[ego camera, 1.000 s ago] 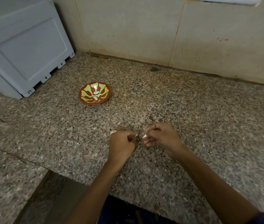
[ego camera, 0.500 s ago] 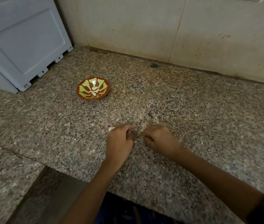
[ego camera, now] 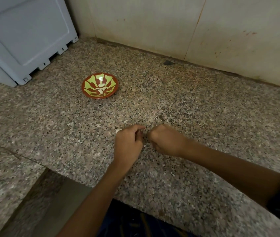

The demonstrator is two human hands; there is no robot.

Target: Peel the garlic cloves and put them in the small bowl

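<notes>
where tiled wall (ego camera: 153, 26) meets it, speckled granite counter (ego camera: 204, 117)

The small bowl (ego camera: 100, 86) — red-brown with yellow-green patches — sits upright on the counter holding pale peeled garlic cloves (ego camera: 101, 88), while another pale clove (ego camera: 118, 130) peeks out just beside the left hand (ego camera: 128, 144).

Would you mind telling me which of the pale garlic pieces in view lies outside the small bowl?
The garlic clove peeking out beside the left hand on the granite; the other cloves lie inside the red-and-green bowl.
</notes>
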